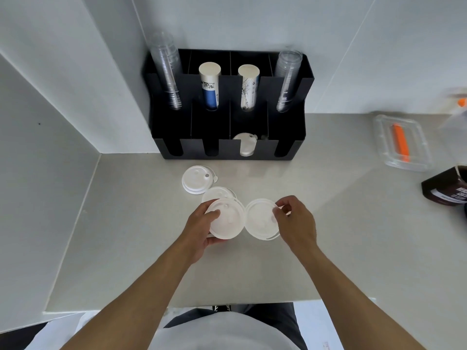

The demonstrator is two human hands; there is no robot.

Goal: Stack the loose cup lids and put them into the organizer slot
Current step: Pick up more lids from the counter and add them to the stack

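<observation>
My left hand (199, 231) holds a white cup lid (226, 219) just above the counter, thumb on top and fingers under its near rim. My right hand (295, 221) pinches the right edge of a second white lid (260, 218) lying beside it. Another lid (217, 194) peeks out behind the left one. A small stack of lids (197, 179) lies further back on the left. The black organizer (227, 147) stands against the wall; its third front slot holds several lids (246, 145).
Stacks of clear cups (166, 77) and paper cups (209, 84) fill the organizer's back slots. A clear plastic container (401, 142) with an orange item sits at the right, with a dark brown package (444, 188) near it. A wall corner closes the left side.
</observation>
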